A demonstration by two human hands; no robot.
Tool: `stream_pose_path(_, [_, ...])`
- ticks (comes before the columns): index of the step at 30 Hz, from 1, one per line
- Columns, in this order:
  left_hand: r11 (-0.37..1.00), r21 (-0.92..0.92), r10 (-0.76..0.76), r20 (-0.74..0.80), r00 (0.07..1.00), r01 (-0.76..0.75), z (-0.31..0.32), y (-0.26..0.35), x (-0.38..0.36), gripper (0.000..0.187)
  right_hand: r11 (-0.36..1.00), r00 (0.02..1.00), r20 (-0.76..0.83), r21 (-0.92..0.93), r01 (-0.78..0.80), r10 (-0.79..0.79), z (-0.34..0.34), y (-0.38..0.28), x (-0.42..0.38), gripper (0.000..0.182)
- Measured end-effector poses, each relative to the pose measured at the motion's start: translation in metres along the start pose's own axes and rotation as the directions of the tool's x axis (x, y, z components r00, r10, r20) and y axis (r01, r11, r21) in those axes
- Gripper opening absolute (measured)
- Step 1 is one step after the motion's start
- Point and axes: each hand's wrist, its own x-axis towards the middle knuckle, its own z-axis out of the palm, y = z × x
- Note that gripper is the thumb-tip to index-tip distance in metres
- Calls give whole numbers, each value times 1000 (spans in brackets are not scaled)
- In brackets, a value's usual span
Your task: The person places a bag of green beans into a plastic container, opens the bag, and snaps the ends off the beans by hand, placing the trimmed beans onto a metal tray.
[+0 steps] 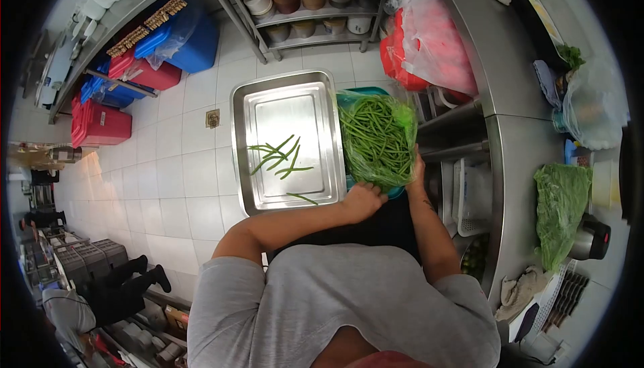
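A clear plastic bag (406,114) full of green beans (377,136) sits in a teal basin (371,91) in front of me. My left hand (365,201) is closed at the near edge of the bag, its fingers curled onto the plastic. My right hand (417,172) grips the right side of the bag, with part of its fingers hidden behind it. Left of the basin is a wide, shallow steel tray (268,110). Several loose green beans (276,155) lie scattered in its lower half, and one lies apart near the front rim.
Steel counters (520,140) run along my right, holding a green bag (562,210) and a kettle (590,239). A shelf rack (308,16) with tubs stands ahead, beside red and white bags (429,42). Lidded bins (178,42) line the left. Another person (100,297) is at lower left.
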Motion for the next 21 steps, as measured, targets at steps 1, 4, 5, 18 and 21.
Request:
stream_pose_path(1, [999, -48, -27, -28, 999, 26, -13, -2, 4, 9, 1000, 999, 48, 29, -2, 1, -4, 3, -1, 47])
stream_pose_path(4, [919, -363, -188, -67, 980, 152, -39, -28, 12, 9, 995, 997, 68, 93, 40, -47, 0, 15, -12, 48])
stream_pose_path(5, [852, -495, -227, -51, 973, 172, -48, -41, 12, 8, 994, 997, 51, 96, 45, -50, -1, 19, -10, 48])
stream_pose_path(18, [291, -926, -462, 86, 883, 242, -100, -90, -9, 7, 422, 579, 720, -421, 803, -382, 88, -56, -98, 22])
stream_pose_path(21, [324, -920, -431, 64, 900, 220, -104, -81, 0, 7, 56, 430, 880, -428, 902, -204, 117, -58, -115, 19])
